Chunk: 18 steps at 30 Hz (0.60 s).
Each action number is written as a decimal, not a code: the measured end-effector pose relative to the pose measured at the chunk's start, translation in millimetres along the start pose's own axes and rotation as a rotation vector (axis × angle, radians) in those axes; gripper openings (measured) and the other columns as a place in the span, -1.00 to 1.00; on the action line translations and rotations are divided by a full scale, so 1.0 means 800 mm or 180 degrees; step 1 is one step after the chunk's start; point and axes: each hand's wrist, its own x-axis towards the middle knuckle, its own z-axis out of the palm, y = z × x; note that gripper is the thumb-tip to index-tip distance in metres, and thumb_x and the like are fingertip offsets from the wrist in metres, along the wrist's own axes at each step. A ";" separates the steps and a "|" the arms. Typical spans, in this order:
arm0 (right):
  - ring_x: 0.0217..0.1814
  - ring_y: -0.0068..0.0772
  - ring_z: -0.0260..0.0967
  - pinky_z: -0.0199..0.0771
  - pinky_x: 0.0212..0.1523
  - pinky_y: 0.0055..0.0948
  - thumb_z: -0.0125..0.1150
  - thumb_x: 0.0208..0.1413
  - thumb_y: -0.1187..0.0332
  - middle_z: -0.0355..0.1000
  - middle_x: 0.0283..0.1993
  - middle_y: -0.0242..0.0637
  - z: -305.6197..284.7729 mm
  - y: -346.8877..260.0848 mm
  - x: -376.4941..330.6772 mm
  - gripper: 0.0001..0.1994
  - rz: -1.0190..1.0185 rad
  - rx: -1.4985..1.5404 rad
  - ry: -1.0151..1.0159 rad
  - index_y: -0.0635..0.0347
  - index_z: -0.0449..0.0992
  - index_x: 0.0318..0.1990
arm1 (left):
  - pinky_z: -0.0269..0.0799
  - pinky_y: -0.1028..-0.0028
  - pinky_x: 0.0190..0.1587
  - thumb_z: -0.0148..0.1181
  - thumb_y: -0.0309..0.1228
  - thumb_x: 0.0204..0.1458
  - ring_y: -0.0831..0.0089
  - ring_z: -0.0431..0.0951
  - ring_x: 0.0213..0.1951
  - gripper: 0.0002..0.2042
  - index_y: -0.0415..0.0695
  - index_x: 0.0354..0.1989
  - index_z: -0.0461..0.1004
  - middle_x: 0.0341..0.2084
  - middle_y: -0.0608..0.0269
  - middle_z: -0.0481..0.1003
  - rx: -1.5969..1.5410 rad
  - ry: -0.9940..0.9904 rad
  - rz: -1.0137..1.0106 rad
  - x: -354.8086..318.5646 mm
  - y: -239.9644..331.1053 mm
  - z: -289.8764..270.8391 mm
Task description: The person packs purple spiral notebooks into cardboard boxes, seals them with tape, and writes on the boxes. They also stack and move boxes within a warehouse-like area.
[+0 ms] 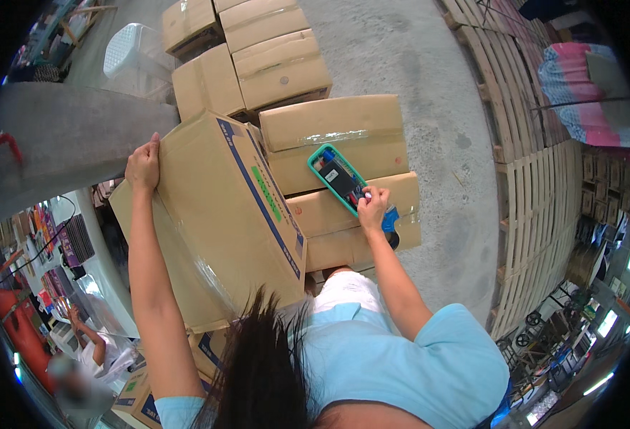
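A large cardboard box (207, 207) with blue printed bands and a green mark stands tilted in front of me, on my left. My left hand (144, 166) grips its far left edge, the fingers partly hidden. To the right, a small green plastic basket (335, 154) lies on closed boxes, holding a black flat item (337, 179) and several small things. Over the basket's near end is my right hand (373, 206), its fingers pinched together on something too small to make out. Beside that hand rests a blue tape dispenser (391, 219).
More taped boxes (279, 68) are stacked beyond. A grey pillar-like surface (79, 136) and clear plastic bins (139, 57) are on the left. Wooden pallets (536, 222) line the right, past the concrete floor (451, 171). Another person (100, 354) sits at lower left.
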 end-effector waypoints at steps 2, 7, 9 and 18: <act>-0.26 -0.02 0.36 0.41 -0.22 -0.15 0.15 -0.17 0.45 0.23 -0.19 -0.08 -0.003 -0.005 0.002 -0.78 0.0095 -0.0604 -0.0467 0.20 0.48 -0.27 | 0.39 0.19 -0.23 -0.28 0.24 0.08 -0.04 0.51 -0.23 -0.39 0.01 -0.31 0.59 -0.38 -0.04 0.53 0.0006 0.0024 0.0005 0.000 -0.002 0.000; -0.29 0.04 0.45 0.45 -0.25 -0.03 0.20 -0.11 0.30 0.30 -0.12 -0.14 0.013 -0.009 0.000 -0.79 0.0115 -0.1835 -0.0954 0.14 0.49 -0.29 | 0.38 0.18 -0.16 -0.27 0.24 0.08 -0.06 0.49 -0.16 -0.39 0.01 -0.26 0.58 -0.31 -0.06 0.52 -0.0053 0.0072 0.0216 0.003 -0.009 0.004; -0.27 0.08 0.45 0.45 -0.23 -0.01 0.15 -0.06 0.30 0.33 -0.13 -0.07 0.019 -0.014 0.000 -0.81 0.0082 -0.1819 -0.1027 0.18 0.47 -0.30 | 0.38 0.17 -0.12 -0.27 0.25 0.06 -0.05 0.48 -0.12 -0.38 0.01 -0.22 0.57 -0.27 -0.04 0.53 0.0034 0.0096 0.0130 0.000 -0.003 -0.004; -0.25 0.20 0.45 0.43 -0.21 0.04 0.11 -0.09 0.35 0.49 -0.31 0.01 0.027 0.005 0.016 -0.83 0.0202 -0.1711 -0.1326 0.19 0.50 -0.33 | 0.36 0.21 -0.04 -0.25 0.29 0.02 0.00 0.49 -0.09 -0.37 0.07 -0.20 0.59 -0.25 0.04 0.55 -0.0089 0.0074 0.0023 -0.002 -0.001 0.001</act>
